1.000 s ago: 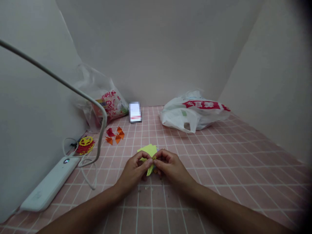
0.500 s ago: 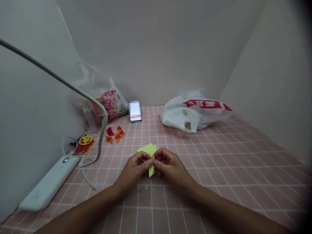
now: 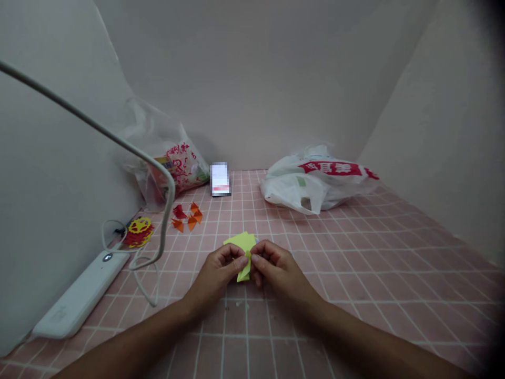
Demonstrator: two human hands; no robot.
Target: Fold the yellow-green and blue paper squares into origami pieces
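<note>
Between my two hands is a small folded piece of yellow paper (image 3: 243, 273), its pointed end hanging toward me. My left hand (image 3: 221, 268) pinches its upper part between thumb and fingers. The fingertips of my right hand (image 3: 273, 265) are closed at the paper's right edge, and the thumb rests by its top. Just beyond the fingers lie flat yellow sheets (image 3: 245, 240), partly covered by my hands.
Several folded orange pieces (image 3: 192, 221) and a red one (image 3: 179, 211) lie left of centre. Farther left are red and yellow cutouts (image 3: 138, 231), a white power strip (image 3: 79, 300) and a cable (image 3: 168, 210). Behind stand a phone (image 3: 220, 179) and plastic bags (image 3: 315, 181).
The pointed lower end of the folded yellow paper has swung slightly left and up. My right thumb and fingers have shifted a little at its edge.
</note>
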